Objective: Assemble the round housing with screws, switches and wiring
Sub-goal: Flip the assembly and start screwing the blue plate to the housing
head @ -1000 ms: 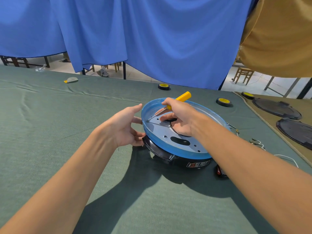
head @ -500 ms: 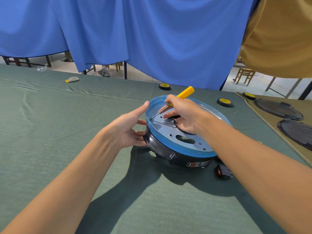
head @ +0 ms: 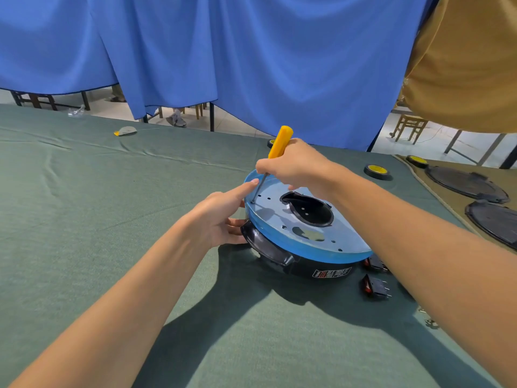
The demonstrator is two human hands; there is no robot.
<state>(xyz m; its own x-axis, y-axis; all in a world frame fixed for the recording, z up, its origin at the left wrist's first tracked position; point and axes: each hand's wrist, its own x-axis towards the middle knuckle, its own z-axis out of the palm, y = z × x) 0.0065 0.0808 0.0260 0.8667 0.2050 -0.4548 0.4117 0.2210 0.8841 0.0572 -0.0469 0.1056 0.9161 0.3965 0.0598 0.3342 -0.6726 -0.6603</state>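
Observation:
The round housing [head: 282,259] is black with a blue film-covered metal plate [head: 321,242] on top, lying on the green table cloth. My right hand [head: 296,166] grips a yellow-handled screwdriver [head: 279,141], held nearly upright with its tip on a screw at the plate's left edge. My left hand [head: 221,217] rests against the housing's left side, index finger stretched along the blue rim beside the screwdriver shaft. Two black rocker switches with red faces [head: 376,287] lie to the right of the housing.
Yellow-and-black tape rolls [head: 377,171] sit at the table's far right. Black round covers [head: 467,183] lie on a tan cloth at the right edge. Small screws [head: 429,322] lie under my right forearm. A blue curtain hangs behind the table.
The screwdriver has swung from a slanted pose to nearly upright over the plate's left edge. My left index finger has reached up onto the blue rim. The housing appears turned.

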